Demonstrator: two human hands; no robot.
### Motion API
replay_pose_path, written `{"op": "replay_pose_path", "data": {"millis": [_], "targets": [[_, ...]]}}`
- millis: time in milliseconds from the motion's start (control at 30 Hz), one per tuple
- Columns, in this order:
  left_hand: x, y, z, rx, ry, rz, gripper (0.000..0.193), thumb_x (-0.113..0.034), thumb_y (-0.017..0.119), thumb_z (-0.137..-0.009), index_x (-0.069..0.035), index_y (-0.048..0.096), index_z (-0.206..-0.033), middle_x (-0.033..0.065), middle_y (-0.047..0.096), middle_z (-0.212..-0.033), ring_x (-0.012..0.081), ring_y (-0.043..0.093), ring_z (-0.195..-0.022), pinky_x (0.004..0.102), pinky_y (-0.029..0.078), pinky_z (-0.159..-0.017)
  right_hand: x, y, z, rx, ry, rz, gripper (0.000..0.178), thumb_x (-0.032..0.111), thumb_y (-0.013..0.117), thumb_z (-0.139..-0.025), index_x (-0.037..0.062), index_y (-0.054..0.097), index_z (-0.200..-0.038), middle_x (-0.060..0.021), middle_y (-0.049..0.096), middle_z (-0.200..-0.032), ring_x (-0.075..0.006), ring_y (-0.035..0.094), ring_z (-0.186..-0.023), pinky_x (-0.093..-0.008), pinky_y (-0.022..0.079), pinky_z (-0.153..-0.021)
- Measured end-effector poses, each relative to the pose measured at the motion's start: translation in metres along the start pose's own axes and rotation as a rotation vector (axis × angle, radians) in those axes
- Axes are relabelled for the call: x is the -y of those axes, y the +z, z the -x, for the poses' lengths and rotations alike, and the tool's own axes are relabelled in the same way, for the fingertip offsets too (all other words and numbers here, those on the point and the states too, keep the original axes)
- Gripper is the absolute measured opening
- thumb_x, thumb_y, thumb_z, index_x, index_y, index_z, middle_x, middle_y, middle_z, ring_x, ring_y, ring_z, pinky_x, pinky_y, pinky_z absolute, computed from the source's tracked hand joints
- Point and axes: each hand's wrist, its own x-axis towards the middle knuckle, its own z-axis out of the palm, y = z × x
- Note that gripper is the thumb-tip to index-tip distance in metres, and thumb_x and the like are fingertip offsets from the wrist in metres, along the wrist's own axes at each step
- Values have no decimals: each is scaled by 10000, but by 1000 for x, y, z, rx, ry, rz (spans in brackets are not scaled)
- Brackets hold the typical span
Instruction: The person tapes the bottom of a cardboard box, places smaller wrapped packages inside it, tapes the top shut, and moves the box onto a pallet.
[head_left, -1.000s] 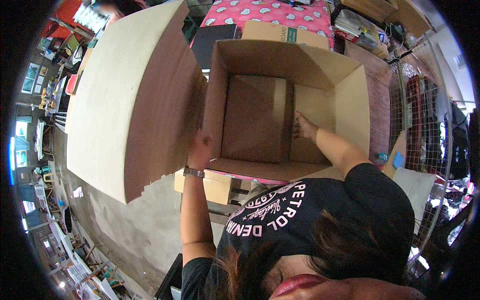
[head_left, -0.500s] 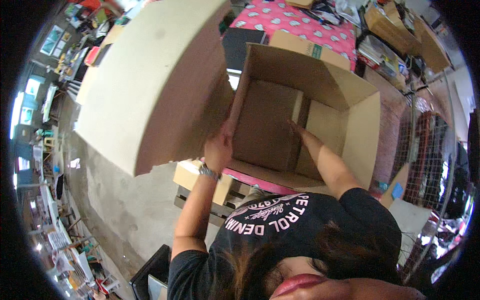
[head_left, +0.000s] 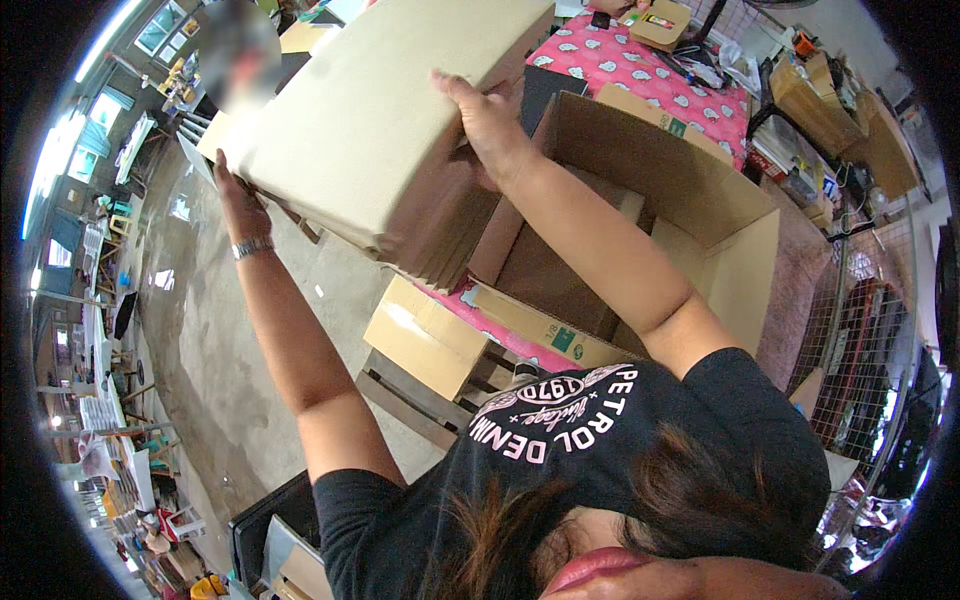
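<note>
A large beige cardboard block (head_left: 350, 130), box-shaped with layered edges at its near corner, is tilted up in front of me to the left. Its far parts run out of view at the top. My left hand (head_left: 240, 205) holds its left edge, fingers stretched along the side. At its right edge my right hand (head_left: 492, 130) grips it, thumb over the upper face; the other fingers are partly hidden. To the right stands an open cardboard box (head_left: 735, 270), with a brown cardboard panel (head_left: 545, 270) inside. My right forearm passes over that box.
The open box rests on a pink patterned cloth (head_left: 620, 75). A smaller carton (head_left: 425, 335) sits on a slatted wooden stand (head_left: 405, 405) below. On the right is a wire mesh rack (head_left: 860, 340). A blurred person (head_left: 240, 55) is at the far left, beyond the concrete floor (head_left: 200, 340).
The cardboard block has moved left and lies flatter. My left hand has shifted from beside the open box to the block's left edge. My right hand has left the box and taken the block's right edge.
</note>
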Motion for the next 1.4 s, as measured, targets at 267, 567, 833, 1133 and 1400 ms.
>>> {"op": "replay_pose_path", "data": {"millis": [267, 567, 833, 1133, 1400], "targets": [[-5, -32, 174, 527, -478, 115, 708, -586, 315, -878, -72, 299, -1366, 146, 358, -1376, 245, 352, -1251, 421, 242, -1034, 90, -100, 56, 73, 373, 107, 512, 236, 590, -722, -58, 481, -1127, -149, 608, -901, -201, 626, -738, -316, 520, -701], [-3, 113, 272, 710, -787, 129, 653, -495, 432, -856, -41, 364, -1320, 163, 475, -1268, 265, 496, -1134, 390, 393, -957, 187, -168, 165, -205, 251, 504, 307, 207, 627, -736, 3, 572, -959, -63, 580, -740, -114, 575, -611, -247, 471, -582], [114, 284, 298, 1093, -1019, 273, 1025, -814, 346, -700, -86, 201, -1408, 194, 260, -1424, 339, 266, -1305, 497, 245, -1034, 199, -149, 248, -335, -270, 1198, 839, 105, 690, -653, -56, 264, -1358, -203, 458, -1265, -237, 427, -1181, -297, 287, -1016], [180, 304, 378, 1280, -1434, -70, 869, -749, 221, -792, -121, 288, -1388, 110, 358, -1394, 276, 340, -1286, 457, 278, -1035, 134, -243, 291, -670, 86, 873, 768, 83, 667, -645, 11, 354, -1342, -173, 565, -1156, -208, 540, -1041, -295, 388, -914], [269, 320, 373, 1493, -1371, -368, 890, -740, 291, -780, -129, 191, -1419, 114, 188, -1461, 335, 144, -1337, 616, 190, -990, 93, -319, 295, -866, 500, 924, 856, 134, 646, -705, 42, 173, -1413, -243, 498, -1229, -308, 513, -1104, -353, 378, -946]]}}
